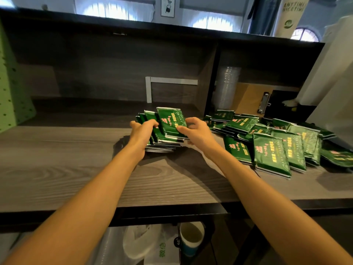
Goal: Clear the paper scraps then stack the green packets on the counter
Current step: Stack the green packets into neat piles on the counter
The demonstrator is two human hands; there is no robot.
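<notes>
A stack of green packets point(168, 129) with red and yellow print stands on the grey wood counter point(57, 169), leaning and fanned toward the back. My left hand point(142, 133) grips the stack's left side. My right hand point(194, 131) holds its right side, thumb on the top packet. To the right, several more green packets point(273, 146) lie spread in a loose overlapping pile. No paper scraps are visible on the counter.
A dark shelf divider point(211, 87) rises behind the packets. A clipboard point(254, 100) and a stack of clear cups point(227, 87) sit at the back right. A green pegboard point(11, 96) stands at far left. Below the counter edge are a cup point(191, 238) and a plastic bag point(149, 245).
</notes>
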